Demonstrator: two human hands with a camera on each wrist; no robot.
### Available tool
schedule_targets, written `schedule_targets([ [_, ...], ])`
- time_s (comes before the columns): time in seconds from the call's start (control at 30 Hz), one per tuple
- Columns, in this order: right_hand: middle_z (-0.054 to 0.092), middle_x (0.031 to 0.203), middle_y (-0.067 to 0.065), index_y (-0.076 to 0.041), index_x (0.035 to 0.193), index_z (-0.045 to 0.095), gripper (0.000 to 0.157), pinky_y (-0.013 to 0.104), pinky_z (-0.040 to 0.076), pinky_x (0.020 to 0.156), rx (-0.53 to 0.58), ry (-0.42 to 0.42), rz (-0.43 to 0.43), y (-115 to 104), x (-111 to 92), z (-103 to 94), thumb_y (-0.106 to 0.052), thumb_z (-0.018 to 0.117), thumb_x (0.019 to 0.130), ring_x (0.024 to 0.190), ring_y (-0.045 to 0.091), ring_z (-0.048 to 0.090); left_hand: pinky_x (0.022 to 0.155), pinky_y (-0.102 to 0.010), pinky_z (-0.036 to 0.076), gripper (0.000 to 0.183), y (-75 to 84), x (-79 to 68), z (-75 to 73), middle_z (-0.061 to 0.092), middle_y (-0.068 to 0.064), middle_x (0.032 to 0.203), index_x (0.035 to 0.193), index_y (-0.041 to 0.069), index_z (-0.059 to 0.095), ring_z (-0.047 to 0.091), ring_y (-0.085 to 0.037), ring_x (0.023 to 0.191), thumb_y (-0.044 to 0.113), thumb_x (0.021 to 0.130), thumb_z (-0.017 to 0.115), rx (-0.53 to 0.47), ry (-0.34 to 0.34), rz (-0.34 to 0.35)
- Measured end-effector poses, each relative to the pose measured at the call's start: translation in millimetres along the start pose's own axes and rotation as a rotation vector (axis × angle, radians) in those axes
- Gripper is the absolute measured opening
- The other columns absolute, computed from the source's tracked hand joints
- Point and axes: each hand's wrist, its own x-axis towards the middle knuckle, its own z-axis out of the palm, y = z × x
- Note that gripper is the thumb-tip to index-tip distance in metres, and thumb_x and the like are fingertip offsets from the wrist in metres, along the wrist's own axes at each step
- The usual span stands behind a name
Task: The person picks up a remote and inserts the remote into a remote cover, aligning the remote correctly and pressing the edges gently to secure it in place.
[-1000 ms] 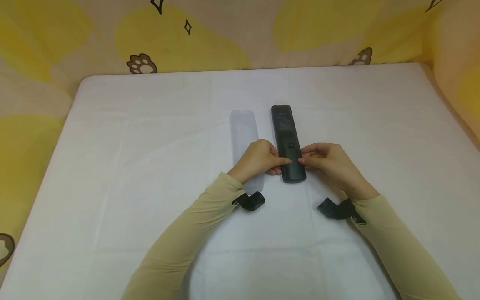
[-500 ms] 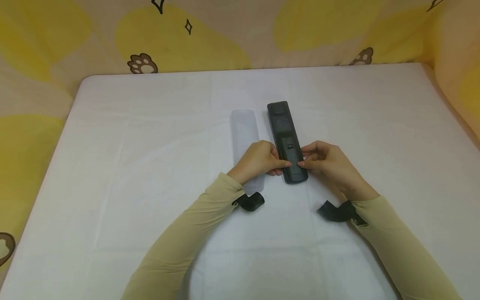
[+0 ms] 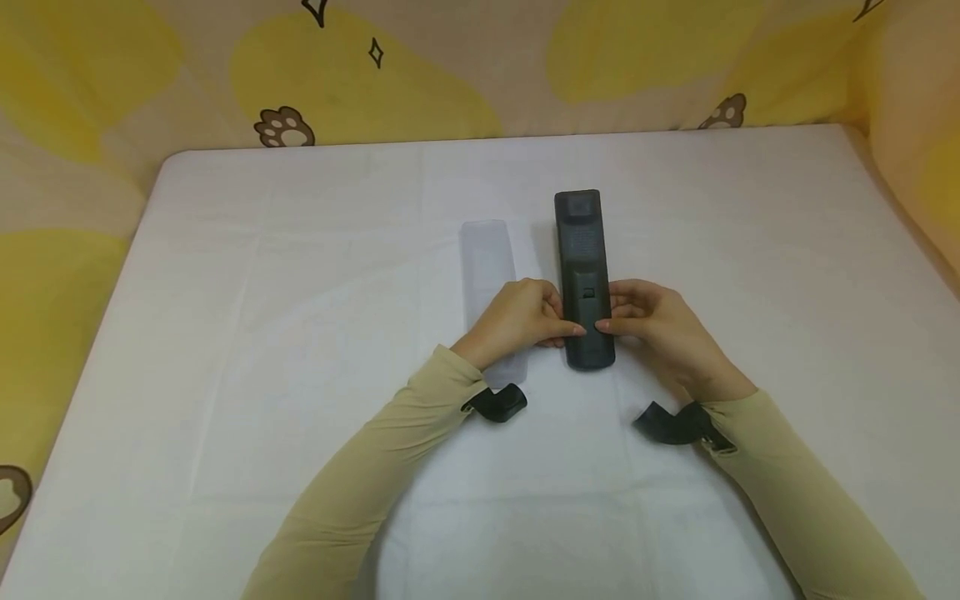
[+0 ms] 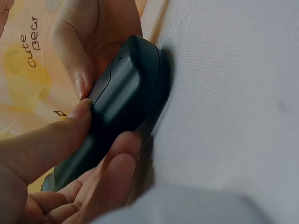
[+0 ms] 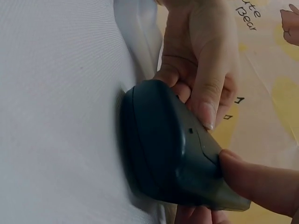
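A dark remote control [image 3: 588, 271] is held back side up, its battery cover facing me. My left hand [image 3: 521, 312] grips its left edge near the close end, thumb on the cover and fingers curled at the side and beneath. Opposite, my right hand [image 3: 660, 333] pinches the right edge the same way. In the left wrist view the two thumbs meet close together on the remote's back [image 4: 124, 86]. The right wrist view shows the remote's rounded end [image 5: 154, 140] low against the white cloth. A translucent plastic sleeve [image 3: 486, 258] lies left of the remote, partly hidden by my left hand.
A white cloth [image 3: 315, 333] covers the table. Yellow patterned fabric [image 3: 420, 83] hangs behind its far edge and along both sides. Black straps [image 3: 502, 404] stick out from the sleeves at the wrists.
The remote's far end has lifted and swung right, so the remote now points almost straight away from me. Both hands keep their grip nearly in place. The plastic sleeve stays put.
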Motion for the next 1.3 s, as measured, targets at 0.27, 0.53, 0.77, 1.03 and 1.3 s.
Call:
schedule_targets([
  [0.27, 0.066, 0.09, -0.002, 0.014, 0.126, 0.043, 0.048, 0.018, 0.048, 0.08, 0.129, -0.037, -0.031, 3, 0, -1.3, 0.004, 0.064, 0.084, 0.087, 0.01, 0.061, 0.054, -0.022, 0.05, 0.029, 1.8, -2.4, 0.0, 0.067, -0.001, 0.061, 0.08, 0.002, 0.058, 0.065, -0.01, 0.056, 0.021, 0.077, 0.08, -0.047, -0.016, -0.006],
  [0.53, 0.069, 0.098, 0.0, 0.011, 0.124, 0.044, 0.043, 0.021, 0.047, 0.086, 0.25, -0.097, -0.03, 5, 1, 2.9, 0.002, 0.062, 0.086, 0.094, 0.013, 0.063, 0.053, -0.021, 0.048, 0.029, 3.0, -3.6, 0.9, 0.067, -0.001, 0.061, 0.081, 0.003, 0.057, 0.065, -0.01, 0.056, 0.021, 0.077, 0.08, -0.036, -0.019, 0.01],
  [0.77, 0.069, 0.099, 0.002, 0.009, 0.122, 0.045, 0.041, 0.022, 0.047, 0.086, 0.288, -0.098, -0.028, 6, 2, 6.6, 0.001, 0.063, 0.087, 0.094, 0.013, 0.063, 0.051, -0.021, 0.047, 0.029, 4.3, -4.3, 1.3, 0.066, 0.0, 0.059, 0.079, 0.004, 0.058, 0.064, -0.009, 0.055, 0.023, 0.077, 0.08, -0.016, -0.004, 0.019],
  [1.03, 0.07, 0.098, 0.002, 0.006, 0.119, 0.05, 0.036, 0.022, 0.045, 0.087, 0.344, -0.068, -0.005, 7, 2, 10.7, -0.005, 0.065, 0.088, 0.095, 0.014, 0.061, 0.051, -0.021, 0.047, 0.028, 3.8, -3.7, 2.6, 0.066, 0.0, 0.058, 0.077, 0.004, 0.058, 0.064, -0.01, 0.054, 0.023, 0.077, 0.08, -0.017, -0.005, 0.03],
  [1.3, 0.069, 0.102, 0.001, 0.011, 0.126, 0.045, 0.045, 0.021, 0.046, 0.088, 0.385, -0.047, 0.017, 8, 1, 14.1, -0.006, 0.065, 0.089, 0.098, 0.013, 0.061, 0.053, -0.022, 0.049, 0.027, 4.3, -6.1, 0.4, 0.067, -0.001, 0.061, 0.079, 0.004, 0.059, 0.065, -0.011, 0.056, 0.022, 0.079, 0.078, -0.032, -0.01, 0.024],
])
